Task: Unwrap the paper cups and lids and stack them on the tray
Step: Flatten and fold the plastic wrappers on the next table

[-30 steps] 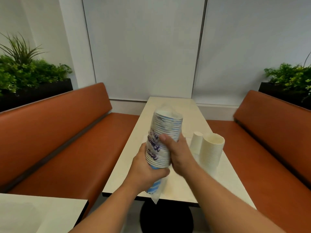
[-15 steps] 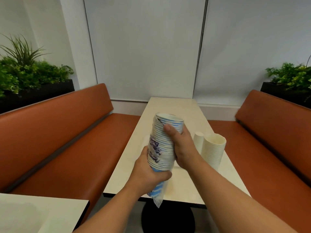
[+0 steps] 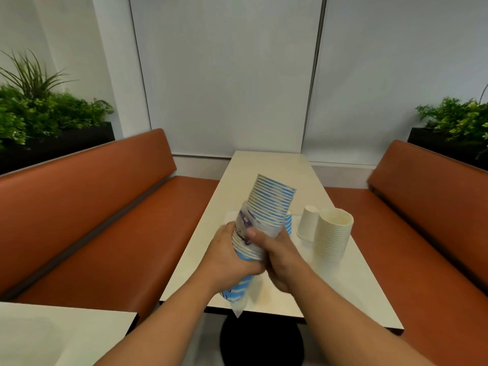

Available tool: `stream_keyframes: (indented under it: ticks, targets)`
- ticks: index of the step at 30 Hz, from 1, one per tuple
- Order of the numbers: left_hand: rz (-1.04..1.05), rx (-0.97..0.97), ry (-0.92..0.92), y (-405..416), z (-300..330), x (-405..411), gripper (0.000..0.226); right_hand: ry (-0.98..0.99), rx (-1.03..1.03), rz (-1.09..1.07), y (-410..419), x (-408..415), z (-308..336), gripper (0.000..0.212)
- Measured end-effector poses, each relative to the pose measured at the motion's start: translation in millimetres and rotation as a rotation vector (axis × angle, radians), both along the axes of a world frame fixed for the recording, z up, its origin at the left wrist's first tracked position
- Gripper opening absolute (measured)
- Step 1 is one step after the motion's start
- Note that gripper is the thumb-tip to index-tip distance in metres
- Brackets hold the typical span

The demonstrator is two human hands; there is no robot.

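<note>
Left hand [image 3: 229, 256]: grips the blue cup stack [image 3: 269, 207] low down.
Right hand [image 3: 277, 253]: grips the wrapper [image 3: 241, 228] round it.
Table [image 3: 266, 165]: white cups [image 3: 333, 235].

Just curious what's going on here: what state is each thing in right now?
Blue-striped cup stack: held tilted, upper half out of wrapper.
Plastic wrapper: pushed down, covering lower cups.
Left hand: grips wrapped part.
Right hand: grips stack.
White cup stack: unwrapped, upright.
Single white cup: upside down.

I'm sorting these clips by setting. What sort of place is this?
Probably a cafe or fast-food dining area: a booth with orange benches either side of a narrow table, planters of greenery behind the seats, and stacks of paper cups being unwrapped.
</note>
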State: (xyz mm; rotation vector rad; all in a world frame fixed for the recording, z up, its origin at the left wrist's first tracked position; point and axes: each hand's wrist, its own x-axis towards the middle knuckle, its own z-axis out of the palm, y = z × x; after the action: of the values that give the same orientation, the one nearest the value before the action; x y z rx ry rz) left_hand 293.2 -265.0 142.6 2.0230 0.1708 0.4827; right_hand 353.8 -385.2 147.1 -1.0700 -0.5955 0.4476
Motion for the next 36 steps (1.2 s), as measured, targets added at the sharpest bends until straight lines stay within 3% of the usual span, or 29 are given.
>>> stream_keyframes:
  ticks: [4, 6, 8, 10, 11, 13, 15, 18, 20, 22, 25, 27, 31, 36]
  targets:
    - [0.038, 0.265, -0.026, -6, 20, 4, 0.068, 0.212, 0.121, -0.009, 8, -5, -8, 0.062]
    - [0.082, 0.255, -0.057, -4, 13, 3, 0.079, 0.295, 0.22, -0.043, 6, 0, -1, 0.058]
    - [0.153, -0.011, -0.076, -4, 3, -1, 0.079, 0.344, 0.307, -0.104, 4, 8, 9, 0.071]
    - [0.221, -0.473, -0.062, -9, -8, -2, 0.074, 0.321, 0.326, -0.171, 6, 12, 15, 0.098]
    - [0.211, -0.701, -0.032, -12, -14, 1, 0.073, 0.283, 0.317, -0.192, 8, 11, 16, 0.1]
    - [0.101, -1.064, -0.047, -18, -24, 7, 0.069, 0.162, 0.266, -0.22, 15, 3, 15, 0.084]
    - [0.043, -1.281, -0.124, -18, -29, 11, 0.066, 0.052, 0.184, -0.255, 20, -5, 15, 0.074]
    - [0.123, -1.364, -0.169, -5, -30, 7, 0.057, -0.037, 0.174, -0.388, 7, 1, 30, 0.087]
    - [0.196, -1.284, -0.197, 5, -28, 5, 0.049, -0.177, 0.091, -0.585, -7, 15, 44, 0.085]
    - [0.32, -1.175, -0.255, 11, -17, 4, 0.037, -0.253, -0.047, -0.659, -15, 25, 44, 0.066]
    - [0.51, -0.996, -0.391, 26, 5, 8, 0.029, -0.137, -0.115, -0.515, -16, 27, 21, 0.029]
    - [0.52, -0.756, -0.452, 36, 18, 6, 0.029, 0.037, -0.127, -0.422, -18, 27, 0, 0.017]
    - [0.518, -0.099, -0.433, 35, 46, 4, 0.034, 0.514, -0.033, -0.338, -20, 20, -32, 0.028]
    - [0.415, 0.176, -0.452, 5, 76, 20, 0.038, 0.693, 0.114, -0.275, -21, 15, -55, 0.038]
